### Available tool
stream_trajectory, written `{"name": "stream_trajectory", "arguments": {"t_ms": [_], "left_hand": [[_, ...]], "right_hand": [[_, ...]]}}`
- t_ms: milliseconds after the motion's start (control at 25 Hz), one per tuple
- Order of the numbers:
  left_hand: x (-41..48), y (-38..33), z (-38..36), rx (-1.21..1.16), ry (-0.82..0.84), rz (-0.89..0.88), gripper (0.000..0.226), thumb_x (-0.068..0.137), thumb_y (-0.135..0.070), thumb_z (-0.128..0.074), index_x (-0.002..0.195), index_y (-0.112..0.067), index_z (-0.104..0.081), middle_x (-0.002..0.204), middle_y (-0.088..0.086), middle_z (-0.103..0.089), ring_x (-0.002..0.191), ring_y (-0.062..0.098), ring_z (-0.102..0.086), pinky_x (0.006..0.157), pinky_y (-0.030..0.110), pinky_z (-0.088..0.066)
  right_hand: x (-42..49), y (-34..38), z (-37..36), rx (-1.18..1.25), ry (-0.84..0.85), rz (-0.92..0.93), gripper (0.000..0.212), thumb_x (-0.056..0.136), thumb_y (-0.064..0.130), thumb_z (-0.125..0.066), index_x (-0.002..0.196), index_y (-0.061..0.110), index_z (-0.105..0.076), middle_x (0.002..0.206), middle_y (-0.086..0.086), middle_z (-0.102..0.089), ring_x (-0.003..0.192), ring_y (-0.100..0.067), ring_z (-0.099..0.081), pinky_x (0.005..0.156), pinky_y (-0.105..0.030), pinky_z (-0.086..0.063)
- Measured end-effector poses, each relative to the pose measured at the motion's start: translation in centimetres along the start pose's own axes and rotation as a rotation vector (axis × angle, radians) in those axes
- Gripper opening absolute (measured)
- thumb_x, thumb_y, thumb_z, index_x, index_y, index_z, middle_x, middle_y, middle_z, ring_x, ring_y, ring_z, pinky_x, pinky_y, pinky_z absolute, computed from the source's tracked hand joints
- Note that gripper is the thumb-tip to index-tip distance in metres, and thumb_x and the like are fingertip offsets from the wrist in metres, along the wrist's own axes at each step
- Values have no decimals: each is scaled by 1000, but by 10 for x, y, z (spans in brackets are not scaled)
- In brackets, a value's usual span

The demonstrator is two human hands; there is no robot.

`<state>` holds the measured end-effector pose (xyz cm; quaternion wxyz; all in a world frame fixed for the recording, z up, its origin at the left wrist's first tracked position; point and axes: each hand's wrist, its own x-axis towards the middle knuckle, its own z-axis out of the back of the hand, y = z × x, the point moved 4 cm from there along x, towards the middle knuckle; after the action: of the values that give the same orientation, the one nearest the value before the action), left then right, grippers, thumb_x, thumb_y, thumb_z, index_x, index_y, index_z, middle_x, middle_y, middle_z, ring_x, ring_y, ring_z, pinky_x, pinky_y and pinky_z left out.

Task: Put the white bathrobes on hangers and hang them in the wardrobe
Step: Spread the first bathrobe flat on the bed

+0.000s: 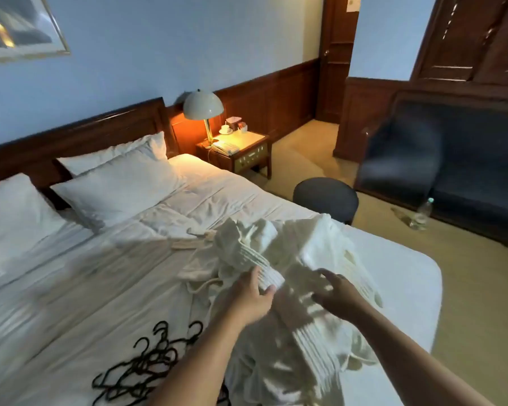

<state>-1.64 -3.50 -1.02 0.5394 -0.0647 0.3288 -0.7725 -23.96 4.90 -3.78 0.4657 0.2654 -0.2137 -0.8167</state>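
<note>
White bathrobes [314,253] lie in a rumpled heap on the right side of the bed [100,273]. My left hand [251,294] grips a ribbed edge of the top robe between thumb and fingers. Beside it, my right hand [336,294] reaches over the robe with its fingers spread, touching or just above the cloth. A tangle of black hangers [147,367] sits on the duvet at the lower left. A robe belt [188,244] trails toward the pillows. Dark wooden doors [475,39] at the upper right may belong to the wardrobe.
Pillows [115,183] rest against the headboard. A lit lamp [203,109] and a phone [225,148] stand on the nightstand. A round dark stool [326,197], a dark sofa [452,171] and a plastic bottle [421,215] occupy the carpet to the right.
</note>
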Motion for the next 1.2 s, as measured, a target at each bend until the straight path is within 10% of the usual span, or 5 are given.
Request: {"name": "stream_trajectory", "arguments": {"t_ms": [200,400,560,880,1200], "left_hand": [[44,5,-24,-507,-216,530,103,87,-53,-71,158,-3,-16,160,20,-36,142,36,-42,114,37,-35],[33,10,-1,-856,-361,440,26,70,-31,-57,82,-8,-62,86,14,-68,74,31,-60,63,33,-48],[-16,15,36,-1347,-96,242,37,79,-11,-58,115,-7,-68,109,25,-72,99,40,-70,85,49,-56],[-148,0,143,-557,50,-204,50,68,-8,-63,114,-25,-73,121,-5,-72,118,15,-65,100,29,-50],[-276,31,179,-539,39,-259,60,74,-3,-60,131,-22,-60,108,8,-65,86,14,-61,74,27,-51]], "right_hand": [[-2,-3,-24,154,32,43,33,87,10,-57,90,37,-74,67,13,-63,53,1,-57,54,-11,-43],[-14,-25,-9,10,169,73,32,83,12,-53,85,40,-69,84,16,-65,75,-2,-62,61,-11,-44],[-20,-20,10,-232,95,23,31,73,27,-50,97,33,-69,101,5,-64,99,-20,-65,80,-28,-52],[-26,214,2,-512,12,796,84,83,20,-73,152,45,-33,160,-1,-27,145,-29,-23,111,-52,-33],[-7,249,5,-284,-95,697,24,88,10,-65,104,26,-73,103,-1,-73,99,-27,-64,78,-35,-51]]}}
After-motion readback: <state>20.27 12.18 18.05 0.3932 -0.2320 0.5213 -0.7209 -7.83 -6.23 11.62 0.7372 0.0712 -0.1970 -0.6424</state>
